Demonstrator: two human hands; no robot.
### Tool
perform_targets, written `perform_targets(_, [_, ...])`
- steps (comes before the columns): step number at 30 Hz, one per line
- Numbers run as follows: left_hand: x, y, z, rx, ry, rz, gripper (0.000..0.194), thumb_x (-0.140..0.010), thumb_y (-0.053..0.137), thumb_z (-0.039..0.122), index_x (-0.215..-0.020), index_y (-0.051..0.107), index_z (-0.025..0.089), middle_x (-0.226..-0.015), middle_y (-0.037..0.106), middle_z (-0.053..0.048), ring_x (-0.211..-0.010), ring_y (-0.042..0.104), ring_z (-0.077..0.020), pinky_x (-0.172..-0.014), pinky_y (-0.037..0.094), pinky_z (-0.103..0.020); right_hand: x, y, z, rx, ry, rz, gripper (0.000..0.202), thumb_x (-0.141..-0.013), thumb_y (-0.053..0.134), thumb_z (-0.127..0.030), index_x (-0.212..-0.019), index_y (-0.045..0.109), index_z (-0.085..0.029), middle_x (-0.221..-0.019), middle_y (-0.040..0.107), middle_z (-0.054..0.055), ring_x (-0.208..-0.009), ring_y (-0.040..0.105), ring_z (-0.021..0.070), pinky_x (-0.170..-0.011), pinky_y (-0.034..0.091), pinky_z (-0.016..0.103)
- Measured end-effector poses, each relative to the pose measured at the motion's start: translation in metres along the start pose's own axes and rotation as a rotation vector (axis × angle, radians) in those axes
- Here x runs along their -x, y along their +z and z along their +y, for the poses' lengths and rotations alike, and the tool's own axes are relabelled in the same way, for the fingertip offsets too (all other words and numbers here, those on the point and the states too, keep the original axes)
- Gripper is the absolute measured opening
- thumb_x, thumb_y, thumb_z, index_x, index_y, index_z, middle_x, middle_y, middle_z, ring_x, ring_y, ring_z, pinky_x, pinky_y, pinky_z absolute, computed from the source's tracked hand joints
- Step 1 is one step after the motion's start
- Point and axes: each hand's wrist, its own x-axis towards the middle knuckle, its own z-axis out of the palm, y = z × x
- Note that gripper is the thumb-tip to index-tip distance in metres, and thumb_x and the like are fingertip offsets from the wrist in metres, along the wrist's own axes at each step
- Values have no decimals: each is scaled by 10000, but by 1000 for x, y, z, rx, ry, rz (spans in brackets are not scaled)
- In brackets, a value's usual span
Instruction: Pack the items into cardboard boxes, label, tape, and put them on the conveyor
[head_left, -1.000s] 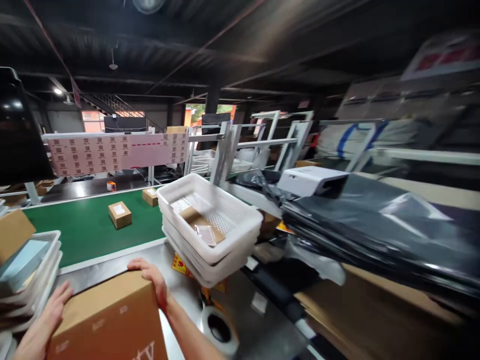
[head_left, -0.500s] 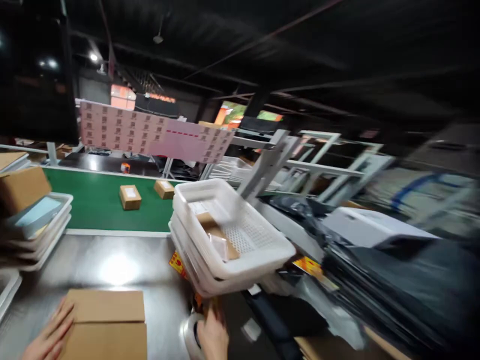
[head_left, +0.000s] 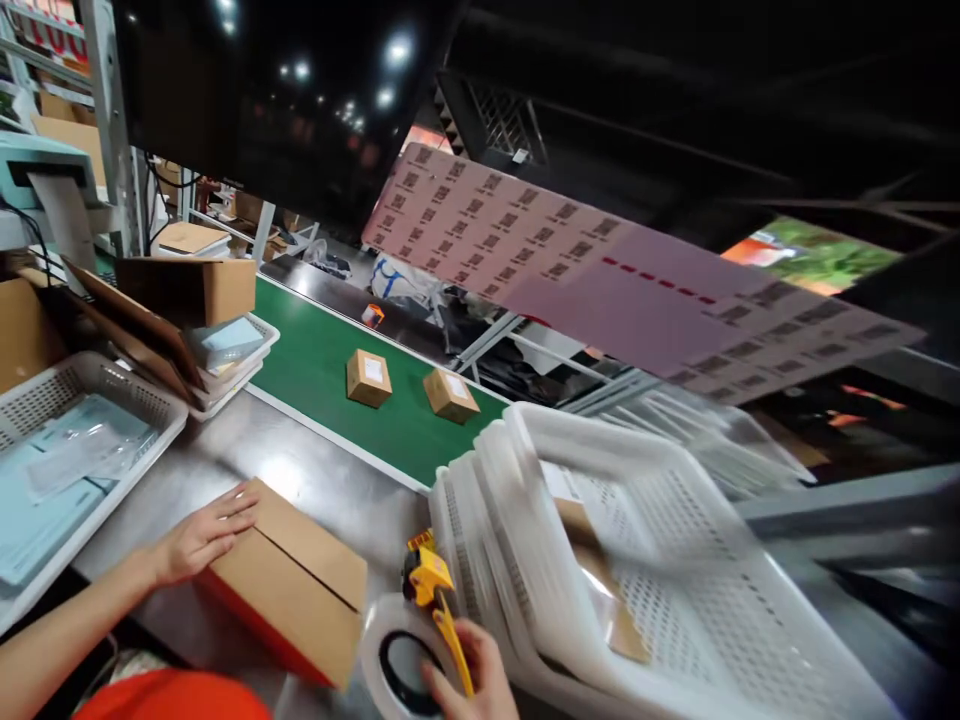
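Observation:
A brown cardboard box rests on the metal table, its two top flaps folded in with a dark seam between them. My left hand lies on the box's left edge, fingers stretched out over the top. Right of the box, my right hand grips a yellow tape dispenser that carries a large roll of clear tape. The dispenser is close to the box's right side; whether they touch I cannot tell.
A stack of white baskets stands on the right. Another white basket holds pale blue packets on the left. Behind the table runs a green conveyor belt with two small boxes. A dark monitor and a code sheet hang above.
My view has swung left and tilted. The tape dispenser, formerly low beside the baskets, is now raised in my right hand near the box. My left hand stays on the box.

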Motion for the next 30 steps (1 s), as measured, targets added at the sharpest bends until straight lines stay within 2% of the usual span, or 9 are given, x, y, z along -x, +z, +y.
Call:
perform_targets(5, [1, -5, -11, -47, 43, -71, 487, -1098, 425, 419, -1562, 550, 344, -1734, 380, -34, -1661, 187, -287, -1337, 233, -558, 4, 30, -114, 272, -836, -312, 433, -924, 712, -247, -1355, 713, -299, -1360, 663, 111, -1180, 710, 251, -976, 604, 326])
perform_targets(9, [-3, -10, -8, -88, -3, -163, 497, -1096, 424, 399, -1571, 544, 321, -1747, 338, -59, -1659, 190, -310, -1330, 230, -601, 0, 71, -134, 485, -1232, -378, 479, -967, 667, -216, -1420, 665, -372, -1254, 707, 65, -961, 739, 180, -808, 633, 270])
perform_targets(12, [-9, -8, 13, -91, -148, -125, 416, -1044, 529, 434, -1403, 718, 341, -1685, 467, -63, -1631, 273, -388, -1296, 219, -706, -5, 81, -117, 483, -1202, -392, 471, -991, 664, -289, -1458, 633, -346, -1259, 693, 100, -1014, 742, 195, -819, 637, 275])
perform_targets(15, [-19, 9, 48, 93, -336, 284, 367, -972, 627, 519, -1099, 849, 255, -1485, 685, -132, -1459, 541, -392, -1235, 395, -608, -10, 77, -101, 479, -1173, -378, 477, -988, 669, -299, -1460, 629, -358, -1287, 680, 101, -1085, 742, 203, -837, 635, 266])
perform_targets(17, [-28, 28, 73, 450, -540, 492, 477, -917, 664, 631, -1008, 819, 190, -1221, 785, -171, -1117, 731, -317, -967, 592, -451, -11, 74, -94, 465, -1177, -357, 470, -974, 679, -298, -1439, 647, -358, -1278, 688, 94, -1064, 753, 205, -810, 640, 254])
perform_targets(19, [-37, 46, 96, 907, -772, 449, 615, -827, 701, 754, -982, 775, 163, -979, 790, -134, -819, 729, -235, -702, 577, -337, -11, 73, -90, 473, -1182, -353, 471, -968, 660, -265, -1429, 655, -358, -1279, 693, 94, -1063, 758, 213, -815, 645, 264])
perform_targets(22, [-49, 63, 119, 1298, -929, 313, 702, -668, 813, 794, -959, 767, 157, -843, 765, -82, -709, 676, -186, -618, 511, -279, -13, 73, -86, 517, -1209, -390, 555, -941, 639, -214, -1477, 616, -358, -1295, 695, 103, -1084, 755, 234, -849, 650, 297])
perform_targets(27, [-60, 62, 125, 1192, -984, 378, 499, -669, 866, 623, -868, 755, 179, -795, 775, -69, -718, 687, -191, -603, 476, -262, -21, 69, -110, 658, -1127, -685, 731, -870, 681, -253, -1572, 508, -358, -1427, 647, 119, -1227, 707, 294, -972, 614, 343])
perform_targets(30, [-63, 53, 116, 1009, -1010, 429, 357, -752, 794, 537, -780, 687, 198, -698, 736, -37, -647, 681, -189, -551, 447, -266, -21, 68, -148, 795, -924, -942, 703, -896, 685, -306, -1567, 504, -406, -1306, 694, 81, -1066, 746, 239, -895, 595, 271])
